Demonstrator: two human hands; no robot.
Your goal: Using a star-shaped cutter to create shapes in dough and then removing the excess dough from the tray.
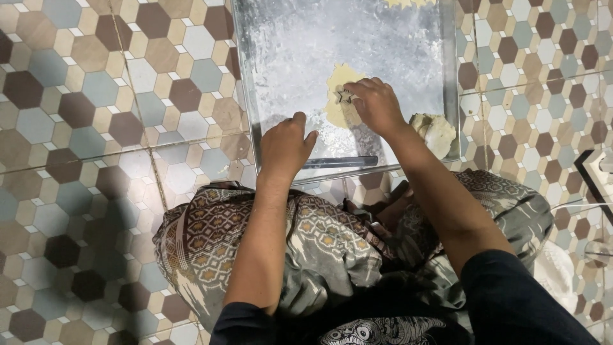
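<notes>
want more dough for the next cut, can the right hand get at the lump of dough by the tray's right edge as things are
Probably yes. The lump of dough lies bare on the tray, just right of the right hand, with nothing between them. That hand is pressing a star-shaped cutter into the flattened dough, so it must let go first.

The far tray point(287, 38) surface lies open, while the dough lump point(436, 132) and rolling rod point(338, 162) crowd its near edge.

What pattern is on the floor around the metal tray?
Hexagon tiles in brown, tan, grey-blue and cream, seen in the head view, all around the tray.
</notes>
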